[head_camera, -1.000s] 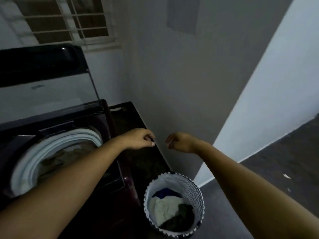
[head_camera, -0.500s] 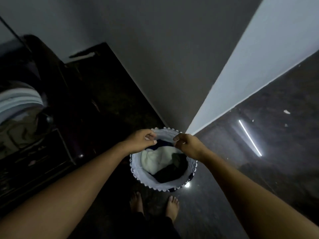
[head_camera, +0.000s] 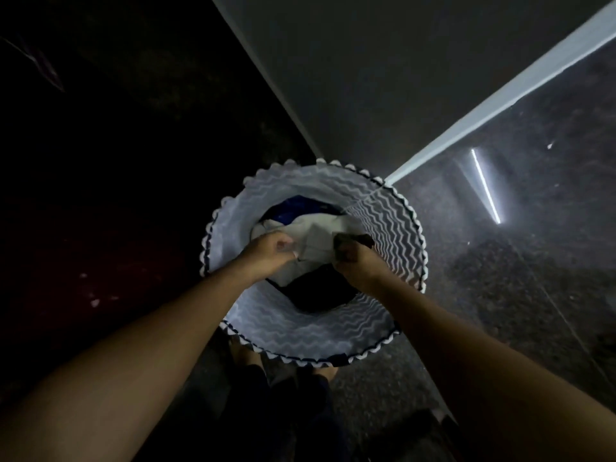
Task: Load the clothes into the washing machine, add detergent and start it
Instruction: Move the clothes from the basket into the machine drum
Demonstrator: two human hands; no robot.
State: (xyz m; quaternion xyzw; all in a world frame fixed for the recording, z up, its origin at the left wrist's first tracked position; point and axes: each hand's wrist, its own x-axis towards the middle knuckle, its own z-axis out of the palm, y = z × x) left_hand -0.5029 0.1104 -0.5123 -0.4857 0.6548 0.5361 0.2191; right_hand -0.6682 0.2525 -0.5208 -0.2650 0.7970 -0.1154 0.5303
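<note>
Both hands reach into the laundry basket (head_camera: 300, 338), each gripping clothing.
The left hand (head_camera: 266, 255) pinches the white garment (head_camera: 321, 233), and the right hand (head_camera: 360, 266) is curled round a dark cloth (head_camera: 353, 241). A blue piece (head_camera: 300, 206) lies at the basket's far side. The basket stands on the floor (head_camera: 500, 295).

Dim, left side near-black, glare streak (head_camera: 485, 186) on floor, wide-angle warp

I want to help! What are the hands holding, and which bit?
The left hand pinches the white cloth at a fold; the right hand grips a dark cloth by its top edge, both inside the basket.
</note>
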